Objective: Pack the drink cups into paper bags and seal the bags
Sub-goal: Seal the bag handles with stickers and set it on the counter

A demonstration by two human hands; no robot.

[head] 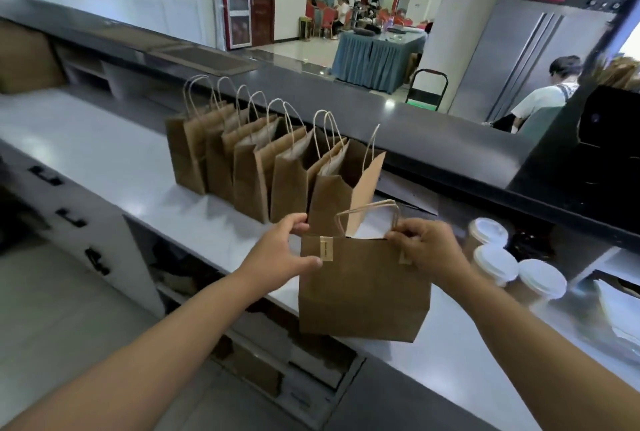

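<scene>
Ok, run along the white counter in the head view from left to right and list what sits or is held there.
Row of open paper bags → left hand → taped bag held at its top edge → right hand → three lidded cups.

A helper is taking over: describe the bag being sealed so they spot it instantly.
On the white counter, in front of the row of open bags, stands one brown paper bag, held at its top by the left hand and the right hand. It alone sits nearest the counter's front edge and has a sticker strip on its rim.
</scene>
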